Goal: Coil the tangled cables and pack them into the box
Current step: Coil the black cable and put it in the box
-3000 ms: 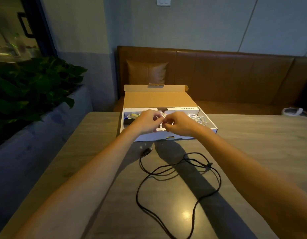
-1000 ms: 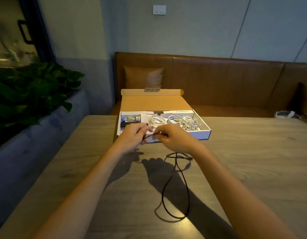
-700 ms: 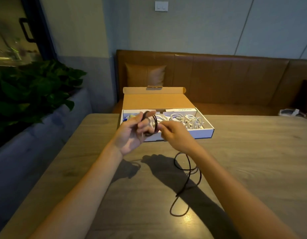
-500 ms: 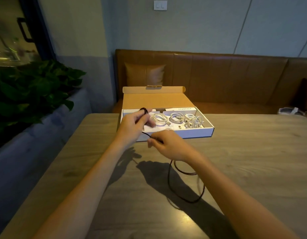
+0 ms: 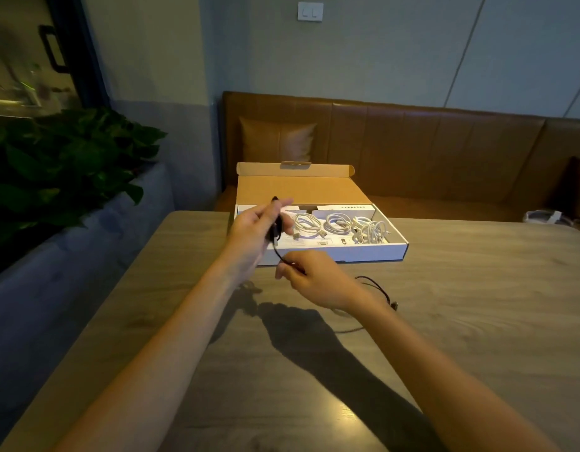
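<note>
Head view: the black cable (image 5: 274, 236) is held in the air just in front of the box (image 5: 363, 253); a small coil of it is gripped by the curled fingers of the left hand (image 5: 254, 230); a short piece runs down and to the right, where it is pinched by the right hand (image 5: 314, 278); the loose part is laid on the table (image 5: 494, 305) to the right, behind the right wrist, and its plug end (image 5: 395, 305) points away from the coil; so the right hand is judged nearer for feeding the next loop; in the open box, white coiled cables (image 5: 339, 223) are packed side by side; the box's left part is hidden by the left hand.
</note>
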The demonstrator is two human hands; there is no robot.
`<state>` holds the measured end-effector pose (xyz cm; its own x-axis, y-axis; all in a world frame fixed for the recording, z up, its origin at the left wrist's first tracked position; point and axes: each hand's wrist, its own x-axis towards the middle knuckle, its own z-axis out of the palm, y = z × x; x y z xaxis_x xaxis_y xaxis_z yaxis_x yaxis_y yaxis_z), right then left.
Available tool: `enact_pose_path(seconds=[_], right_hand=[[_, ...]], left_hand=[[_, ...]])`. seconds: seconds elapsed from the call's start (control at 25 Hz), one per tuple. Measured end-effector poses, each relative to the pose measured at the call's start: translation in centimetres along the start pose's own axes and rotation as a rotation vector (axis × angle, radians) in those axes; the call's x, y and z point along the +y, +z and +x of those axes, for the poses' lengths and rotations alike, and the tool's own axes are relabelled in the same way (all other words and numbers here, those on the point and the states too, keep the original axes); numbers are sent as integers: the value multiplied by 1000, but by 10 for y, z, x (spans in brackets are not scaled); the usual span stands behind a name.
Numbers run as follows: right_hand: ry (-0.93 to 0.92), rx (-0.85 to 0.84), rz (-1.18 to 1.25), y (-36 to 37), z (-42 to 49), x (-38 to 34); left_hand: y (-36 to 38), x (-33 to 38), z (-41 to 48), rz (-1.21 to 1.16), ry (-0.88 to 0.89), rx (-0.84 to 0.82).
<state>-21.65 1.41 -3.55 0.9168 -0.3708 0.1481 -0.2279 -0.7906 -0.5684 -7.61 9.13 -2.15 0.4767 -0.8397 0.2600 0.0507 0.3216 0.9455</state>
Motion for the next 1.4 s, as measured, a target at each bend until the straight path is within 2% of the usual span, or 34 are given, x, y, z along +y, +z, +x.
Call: enact_pose_path(seconds=[0.04, 0.08, 0.12, 0.24, 0.32, 0.44, 0.52, 0.6, 0.64, 0.72, 0.76, 0.8, 0.84, 0.88, 1.0, 1.12, 1.2, 1.24, 1.28, 1.32, 1.36, 1.4], right_hand=[[-33, 26, -17, -6, 2, -3], [-62, 82, -15, -16, 4, -6], [-77, 145, -2, -27, 6, -8], [-110, 268, 139, -45, 10, -13], [-120, 341, 238, -41, 11, -14], [-19, 509, 281, -40, 14, 3], [1, 450, 170, -31, 12, 9], [25, 207, 45, -8, 7, 1], [41, 68, -18, 2, 4, -7], [16, -74, -102, 9, 0, -17], [-17, -53, -106, 5, 0, -20], [-41, 19, -86, -5, 2, -22], [-52, 115, -50, -17, 5, -22], [-53, 214, 0, -30, 9, -20], [-9, 400, 174, -51, 20, -3], [14, 330, 115, -32, 17, 9], [41, 181, 19, -12, 11, 8], [52, 94, -27, -5, 8, 5], [54, 8, -70, 0, 6, 1], [44, -51, -113, 2, 5, -3], [26, -60, -144, 1, 5, -7], [3, -19, -159, -5, 6, -12]], left_hand=[[-3, -2, -1, 383, 100, -3], [-6, -5, -1, 609, 142, -65], [-8, -5, -3, 633, 100, -127], [-7, -1, -4, 35, -200, -186], [-10, 4, -4, -162, -315, -190], [-20, 12, -7, -475, -396, -288], [-18, 12, -7, -741, -357, -205], [-9, 7, -4, -775, -256, -93], [-5, 3, -3, -619, -185, -31], [-5, -5, -1, 67, -3, 68], [-7, -7, -2, 382, 77, 57], [-11, -9, -2, 549, 105, 15], [-14, -9, -3, 560, 75, -32], [-16, -8, -4, 448, 11, -79], [-12, 3, -9, -191, -213, -186], [-11, 9, -9, -745, -254, -162], [-9, 5, -5, -852, -192, -97], [-8, 3, -4, -813, -163, -64], [-8, -2, -3, -671, -132, -28], [-8, -5, -3, -406, -95, -4], [-10, -9, -3, -41, -44, 2], [-12, -12, -4, 291, 0, -28]])
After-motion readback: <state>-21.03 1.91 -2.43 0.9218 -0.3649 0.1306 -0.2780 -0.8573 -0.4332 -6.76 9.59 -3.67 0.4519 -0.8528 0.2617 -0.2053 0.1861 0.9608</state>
